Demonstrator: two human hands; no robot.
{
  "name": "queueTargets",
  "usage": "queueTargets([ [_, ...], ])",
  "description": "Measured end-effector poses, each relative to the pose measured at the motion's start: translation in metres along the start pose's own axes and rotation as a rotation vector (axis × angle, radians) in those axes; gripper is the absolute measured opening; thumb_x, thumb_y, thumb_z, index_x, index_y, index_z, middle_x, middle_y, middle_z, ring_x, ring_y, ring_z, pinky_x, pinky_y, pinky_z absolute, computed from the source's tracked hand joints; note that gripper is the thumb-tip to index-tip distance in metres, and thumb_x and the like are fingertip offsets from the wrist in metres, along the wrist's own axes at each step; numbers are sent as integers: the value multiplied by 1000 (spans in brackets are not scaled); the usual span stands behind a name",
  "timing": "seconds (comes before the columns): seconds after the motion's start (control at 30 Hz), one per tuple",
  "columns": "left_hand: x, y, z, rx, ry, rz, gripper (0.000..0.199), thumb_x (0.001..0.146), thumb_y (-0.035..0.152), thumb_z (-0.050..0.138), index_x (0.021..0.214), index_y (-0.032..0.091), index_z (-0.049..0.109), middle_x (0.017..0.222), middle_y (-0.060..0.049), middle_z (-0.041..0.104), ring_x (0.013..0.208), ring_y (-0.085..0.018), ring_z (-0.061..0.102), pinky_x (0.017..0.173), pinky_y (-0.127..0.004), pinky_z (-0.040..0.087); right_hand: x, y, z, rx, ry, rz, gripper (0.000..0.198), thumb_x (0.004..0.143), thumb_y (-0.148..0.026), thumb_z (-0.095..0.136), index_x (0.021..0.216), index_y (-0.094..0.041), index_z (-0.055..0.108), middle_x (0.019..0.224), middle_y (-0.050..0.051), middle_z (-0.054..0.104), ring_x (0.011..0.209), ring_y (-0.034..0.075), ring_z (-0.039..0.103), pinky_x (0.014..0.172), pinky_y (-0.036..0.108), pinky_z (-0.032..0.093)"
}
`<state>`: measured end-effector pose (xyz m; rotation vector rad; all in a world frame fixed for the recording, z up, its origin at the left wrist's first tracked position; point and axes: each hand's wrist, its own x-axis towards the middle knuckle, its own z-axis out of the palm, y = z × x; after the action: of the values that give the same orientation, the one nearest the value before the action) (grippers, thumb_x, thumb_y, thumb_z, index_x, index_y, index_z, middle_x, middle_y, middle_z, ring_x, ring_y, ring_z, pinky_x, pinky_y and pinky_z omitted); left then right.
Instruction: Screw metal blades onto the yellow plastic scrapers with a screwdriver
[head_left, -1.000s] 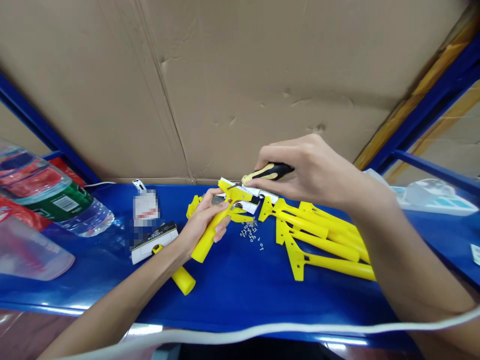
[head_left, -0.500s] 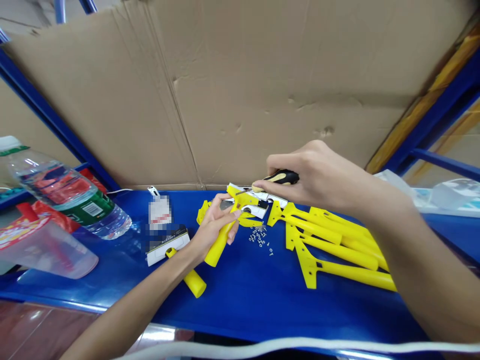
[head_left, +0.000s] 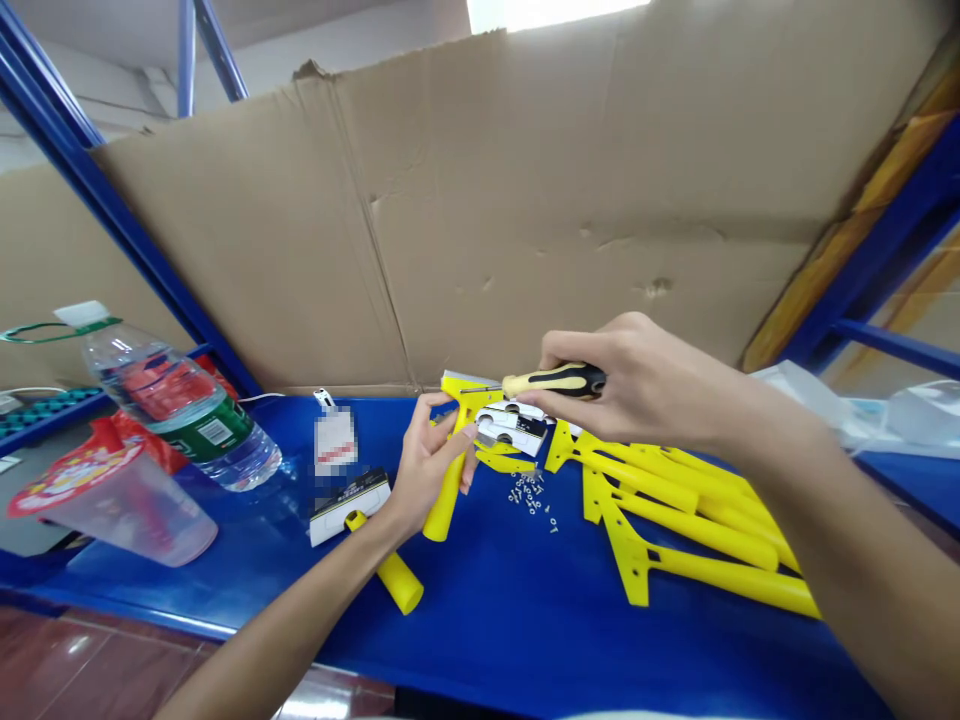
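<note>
My left hand [head_left: 429, 462] is closed round the handle of a yellow scraper [head_left: 448, 500], whose wide head points away from me and carries a thin metallic edge. In my right hand [head_left: 622, 375] is a screwdriver [head_left: 551, 381] with a black and cream handle, its shaft lying across the scraper's head. Whether the tip sits in a screw is too small to tell. Behind the scraper lie white and black packets [head_left: 517, 425] and yellow head pieces [head_left: 504, 460]. Small screws and nuts [head_left: 529, 492] are scattered just right of my left hand.
Several yellow scraper handles [head_left: 697, 515] are piled on the blue table [head_left: 525, 620] at right. Another yellow scraper [head_left: 399, 578] rests by my left forearm on a black and white box [head_left: 349, 508]. A water bottle [head_left: 214, 430] and plastic cup [head_left: 150, 510] stand left; cardboard [head_left: 525, 200] rises behind.
The view has tilted up a little. The scraper's head has turned so its edge shows, and the screwdriver now lies more level, with its handle more exposed in my right hand.
</note>
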<state>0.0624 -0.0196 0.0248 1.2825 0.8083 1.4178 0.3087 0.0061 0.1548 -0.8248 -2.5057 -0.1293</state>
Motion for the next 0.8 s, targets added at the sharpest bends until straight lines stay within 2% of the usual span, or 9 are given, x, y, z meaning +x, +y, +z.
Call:
queueTargets([
  [0.1,-1,-6,-2,25,12,56,48,95,37,82,120,30,41,86,6,70,42,-8,55,41,-21,48,2,-1,1,20,18,31,43,105,-59,59,84,-23,67,54,-3,48,48,14,35,55,34,24],
  [0.3,-3,-12,-3,85,37,113,43,100,38,77,120,30,39,90,5,71,42,-7,56,41,-22,49,3,-5,-1,9,-11,57,46,105,-60,57,84,-21,72,55,-1,51,50,15,35,56,34,25],
  [0.4,-2,-6,-3,100,51,123,44,99,38,78,120,30,40,89,5,70,44,-9,58,41,-22,49,2,-3,-4,28,-41,93,49,106,-62,55,91,-20,76,61,2,61,51,15,42,57,34,27],
  [0.5,2,2,-6,84,56,163,47,96,38,81,119,29,41,104,1,73,50,-10,65,43,-23,51,2,6,-7,54,-103,134,54,107,-65,50,95,-20,77,71,6,70,56,17,51,59,33,31],
  [0.6,6,10,-12,49,61,212,50,95,38,83,123,29,42,116,-4,74,63,-13,73,50,-23,55,2,21,-9,97,-139,178,58,107,-68,43,96,-21,74,78,7,72,64,20,58,62,33,35],
  [0.7,8,14,-17,6,44,219,50,97,39,81,128,28,44,117,-6,76,72,-14,75,56,-23,57,4,34,-7,172,-79,224,63,106,-75,38,95,-21,68,81,7,71,67,21,60,62,34,37],
  [0.8,8,14,-18,-17,7,163,48,97,40,81,127,26,46,109,-5,79,65,-12,71,62,-25,58,6,40,-1,194,-10,241,61,102,-79,45,84,-23,61,75,4,67,63,19,55,60,34,35],
])
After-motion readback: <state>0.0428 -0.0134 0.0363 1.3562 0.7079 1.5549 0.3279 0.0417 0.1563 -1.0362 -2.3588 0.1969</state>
